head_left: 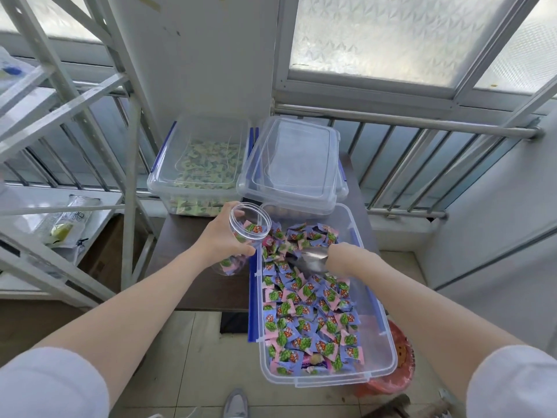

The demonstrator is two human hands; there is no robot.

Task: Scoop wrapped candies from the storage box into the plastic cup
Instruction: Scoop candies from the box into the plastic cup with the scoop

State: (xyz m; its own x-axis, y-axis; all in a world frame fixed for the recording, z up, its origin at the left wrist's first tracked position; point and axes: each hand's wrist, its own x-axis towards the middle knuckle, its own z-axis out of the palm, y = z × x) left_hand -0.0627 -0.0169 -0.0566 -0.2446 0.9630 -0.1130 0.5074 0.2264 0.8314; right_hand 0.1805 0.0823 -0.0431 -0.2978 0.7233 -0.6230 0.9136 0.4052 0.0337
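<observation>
A clear storage box (378, 315) with blue clips holds many wrapped candies (304, 300) in pink, blue and green wrappers. My left hand (221, 236) grips a clear plastic cup (245, 233), tilted with its mouth toward the box's left rim; a few candies lie inside it. My right hand (346, 260) holds a metal scoop (312, 260) that is pushed into the candies at the far half of the box.
Behind stand a second clear box (205, 164) with green-wrapped candies and a box closed with a clear lid (295, 164). All rest on a dark table (193, 282). White metal shelving (75, 146) is at the left, a railing (422, 152) behind, a red stool (401, 366) below the box.
</observation>
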